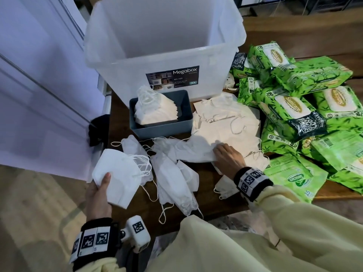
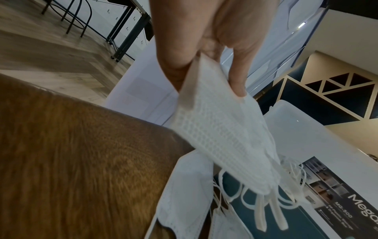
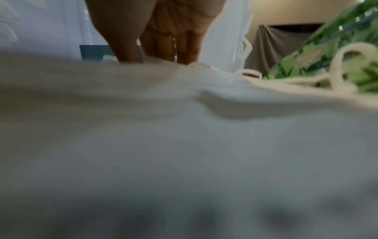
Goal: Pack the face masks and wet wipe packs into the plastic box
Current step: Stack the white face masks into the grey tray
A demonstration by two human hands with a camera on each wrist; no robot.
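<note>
My left hand [image 1: 99, 195] grips a stack of white face masks [image 1: 117, 173] above the table's near-left corner; in the left wrist view thumb and fingers [image 2: 237, 77] pinch the stack [image 2: 223, 137], ear loops dangling. My right hand [image 1: 227, 157] rests with fairly straight fingers [image 3: 171, 46] on a white mask [image 1: 196, 153] among loose masks [image 1: 172, 179] spread over the table. Its fingertips are hidden behind a fold. The clear plastic box [image 1: 163, 54] stands at the back. Green wet wipe packs [image 1: 294, 107] are heaped on the right.
A blue-grey tray [image 1: 163, 130] in front of the box holds more folded masks [image 1: 155, 110]. Cream masks [image 1: 225, 122] lie beside it. A white cabinet [image 1: 39, 95] and a black object [image 1: 98, 130] border the wooden table [image 1: 206, 201] on the left.
</note>
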